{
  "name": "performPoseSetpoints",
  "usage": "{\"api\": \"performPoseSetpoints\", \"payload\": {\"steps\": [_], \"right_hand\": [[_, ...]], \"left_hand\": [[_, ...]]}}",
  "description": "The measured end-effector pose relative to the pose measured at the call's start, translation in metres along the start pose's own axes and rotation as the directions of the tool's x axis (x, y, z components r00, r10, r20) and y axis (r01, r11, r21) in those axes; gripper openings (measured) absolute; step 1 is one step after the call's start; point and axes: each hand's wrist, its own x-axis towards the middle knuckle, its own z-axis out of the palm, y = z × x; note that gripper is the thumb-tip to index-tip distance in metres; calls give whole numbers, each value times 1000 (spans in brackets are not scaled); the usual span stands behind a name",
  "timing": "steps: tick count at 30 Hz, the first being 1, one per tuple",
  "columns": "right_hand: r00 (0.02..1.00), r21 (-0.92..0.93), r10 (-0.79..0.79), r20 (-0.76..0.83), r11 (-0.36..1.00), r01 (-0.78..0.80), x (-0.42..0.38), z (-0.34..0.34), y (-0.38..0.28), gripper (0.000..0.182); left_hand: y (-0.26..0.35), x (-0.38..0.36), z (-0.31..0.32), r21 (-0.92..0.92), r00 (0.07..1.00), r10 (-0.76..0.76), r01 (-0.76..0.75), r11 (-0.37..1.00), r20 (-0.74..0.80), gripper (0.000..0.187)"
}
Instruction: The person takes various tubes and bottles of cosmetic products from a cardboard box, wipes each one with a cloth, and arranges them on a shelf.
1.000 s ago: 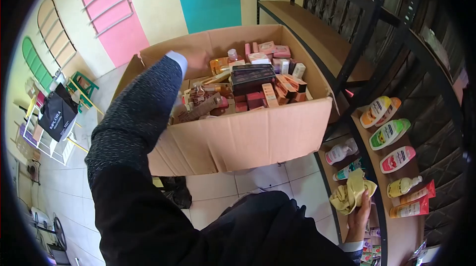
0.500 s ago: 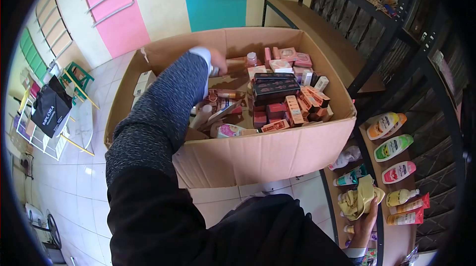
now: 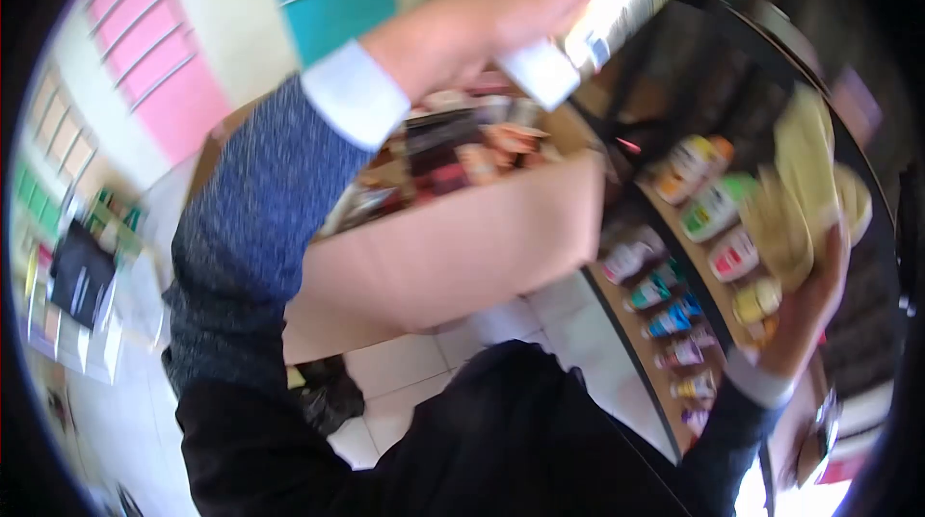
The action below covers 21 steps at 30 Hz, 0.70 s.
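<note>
At the top of the view my left hand point(image 3: 525, 11) grips a light-coloured container with a white cap point(image 3: 636, 11); its label is blurred. This hand is above the back right of the large cardboard box point(image 3: 453, 247), where small pink, orange and black cosmetic boxes point(image 3: 458, 146) lie. On the right, my right hand point(image 3: 819, 295) is closed on a pale yellow cloth point(image 3: 805, 194), which hangs in front of the shelf. Bottles with orange, green and red labels point(image 3: 711, 209) stand close to the cloth.
A dark-framed shelf point(image 3: 631, 348) on the right carries rows of tubes and bottles. A black plastic bag point(image 3: 332, 397) lies on the tiled floor below the box. At the far left are a white rack and a black bag point(image 3: 82, 271).
My left hand has come up out of the box and over to the right with the container. My right hand has lifted the cloth higher. The view has turned to the right.
</note>
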Motion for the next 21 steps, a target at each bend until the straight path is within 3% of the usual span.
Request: {"api": "performPoseSetpoints", "payload": {"steps": [1,2,3,4,5,6,8,10,12,14,16,17,18,20,21], "right_hand": [[975,-253,-219,41,942,222,-3,29,-15,39],[940,-434,-341,17,844,314,1,44,-24,33],[896,-438,-435,85,792,426,5,48,-26,28],[838,-431,-523,152,728,533,10,51,-28,24],[708,-509,-669,226,539,671,24,40,-22,27],[711,-546,-647,276,504,670,20,33,-24,26],[573,-555,-684,451,288,780,23,-4,-14,29],[622,-554,-611,490,333,763,0,-33,-2,29],[724,-620,-455,518,384,685,-28,-65,11,28],[803,-609,-259,536,540,581,-60,-96,26,28],[765,-561,-206,610,569,601,-97,-114,51,31],[768,-580,-87,634,604,547,-118,-121,60,34],[712,-511,-16,702,685,519,-132,-126,67,35],[769,-442,-24,638,807,392,-149,-140,82,35],[841,-402,-76,536,853,333,-142,-143,72,35]], "left_hand": [[2,13,39,-64,998,69,-68,996,11,64],[0,18,82,-265,998,30,-42,963,-49,55],[-4,26,118,-251,992,111,-122,960,-58,53],[-1,28,153,-403,997,78,-80,912,-23,48],[-5,34,182,-506,999,50,-51,861,-15,46],[-9,38,207,-596,1000,14,-17,803,-10,45],[-18,36,243,-607,998,17,-52,793,-63,43],[-39,21,279,-684,999,-25,32,728,21,46],[-54,11,327,-646,986,3,-111,756,-165,51],[-81,-7,350,-776,984,-174,87,624,-30,57],[-90,-17,353,-738,985,-160,56,673,-70,58],[-86,-22,353,-834,946,-314,114,540,-74,58],[-93,-28,348,-808,973,-232,129,575,-9,57],[-90,-41,347,-834,968,-244,181,522,57,59],[-87,-46,351,-772,956,-292,205,602,26,60]]}}
